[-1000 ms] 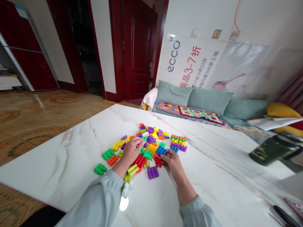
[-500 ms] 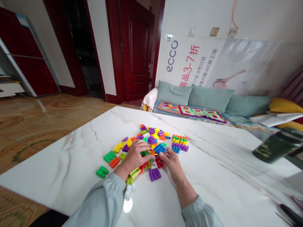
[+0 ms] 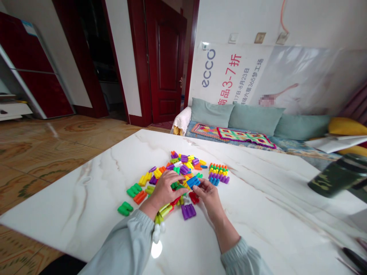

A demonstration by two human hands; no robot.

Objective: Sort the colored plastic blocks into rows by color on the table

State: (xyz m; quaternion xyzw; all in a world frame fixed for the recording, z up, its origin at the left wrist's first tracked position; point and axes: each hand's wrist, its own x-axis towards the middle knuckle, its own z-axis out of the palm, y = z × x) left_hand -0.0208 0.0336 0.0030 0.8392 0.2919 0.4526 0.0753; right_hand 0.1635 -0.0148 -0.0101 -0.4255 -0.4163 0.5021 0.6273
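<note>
My right hand (image 3: pixel 208 196) pinches a blue plastic building block (image 3: pixel 193 182) with several tube-like ridges, holding it over the near side of a colourful pile. To its left, my left hand (image 3: pixel 168 188) is over the pile with thumb and fingers apart. Green pieces (image 3: pixel 175 185) show in the gap between them. A purple block (image 3: pixel 188 211) and a red block (image 3: pixel 194 197) lie just below the hands. Lime-green blocks (image 3: pixel 163 212) and white pieces (image 3: pixel 157 231) are beside my left wrist. Part of the pile is hidden behind my left hand.
An assembled group of ridged blocks (image 3: pixel 218 173) sits right of the pile. Loose green blocks (image 3: pixel 125 208) lie at left on the white marbled table (image 3: pixel 94 214). A camouflage flask (image 3: pixel 335 175) stands at right. Beyond the table is a sofa with cushions (image 3: pixel 255 118).
The blue block is turned slightly in my right hand. My left hand stays almost in place, its thumb a little farther from the fingers. The whole view shifts slightly.
</note>
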